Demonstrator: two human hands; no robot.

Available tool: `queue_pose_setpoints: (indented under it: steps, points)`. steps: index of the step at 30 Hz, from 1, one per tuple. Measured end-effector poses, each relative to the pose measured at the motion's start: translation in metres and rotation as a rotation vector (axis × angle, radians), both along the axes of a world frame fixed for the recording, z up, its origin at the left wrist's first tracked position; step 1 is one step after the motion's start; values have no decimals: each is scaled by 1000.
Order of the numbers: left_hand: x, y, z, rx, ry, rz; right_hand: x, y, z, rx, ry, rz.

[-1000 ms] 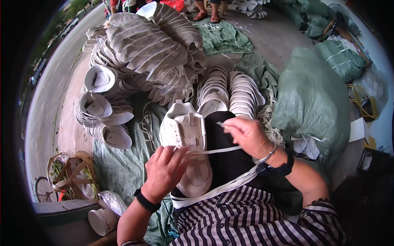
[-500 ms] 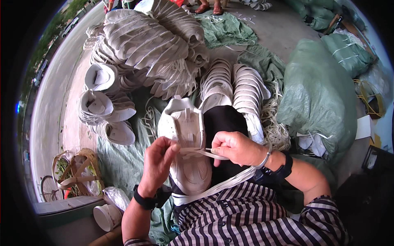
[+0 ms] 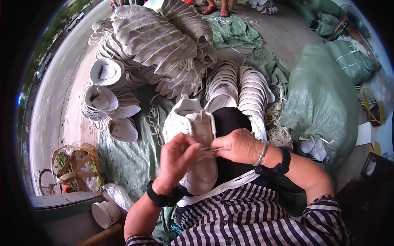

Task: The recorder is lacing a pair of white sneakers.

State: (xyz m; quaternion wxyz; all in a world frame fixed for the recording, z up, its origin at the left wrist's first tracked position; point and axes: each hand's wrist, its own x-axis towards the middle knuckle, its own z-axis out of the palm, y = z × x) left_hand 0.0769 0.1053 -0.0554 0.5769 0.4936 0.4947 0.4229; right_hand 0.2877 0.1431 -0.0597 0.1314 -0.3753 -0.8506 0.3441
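Note:
A white shoe upper [image 3: 200, 172] rests on my lap with its toe toward me and its tongue and heel pointing away. A pale shoelace [image 3: 208, 153] runs across its eyelet area between my hands. My left hand [image 3: 179, 156] is closed at the left side of the upper, thumb and fingers together on the lace. From the right, my right hand [image 3: 240, 146] pinches the same lace, its fingertips close to the left ones. The exact path of the lace through the eyelets is hidden by my fingers. A bundle of white laces [image 3: 230, 186] lies across my lap.
Stacked white shoe uppers [image 3: 156, 41] form a large heap ahead, with smaller stacks [image 3: 100, 100] at left. Loose laces [image 3: 279, 123] hang beside two rows of uppers. A big green sack [image 3: 320, 106] stands at right; a woven basket [image 3: 88, 164] sits at left.
My hands have come closer together over the upper, the left one moving right and the lace stretch between them shortening. The upper has shifted slightly right in view.

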Motion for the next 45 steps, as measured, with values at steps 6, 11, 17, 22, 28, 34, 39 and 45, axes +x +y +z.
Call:
queue_pose_setpoints:
  steps: [6,11,17,22,28,34,39,45]
  points:
    - [-23,7,-5,-113,-236,-1,-14,16,12,-677,172,33]
    - [-26,9,-4,-128,-216,-43,-13,15,15,-316,-30,116]
    - [-41,11,4,-203,-301,-117,-17,14,8,-733,273,-138]
    - [-36,9,-5,-199,-157,45,-21,13,10,-814,322,-239]
    - [-32,7,-7,-193,-227,83,-14,16,9,-693,441,-354]
    - [-30,1,-6,-193,-228,86,12,3,23,-200,546,-489]
    - [-30,-2,-4,-163,-310,51,6,-25,12,325,182,-9]
    - [-21,-6,-4,-129,-186,76,-7,-19,-11,361,150,59]
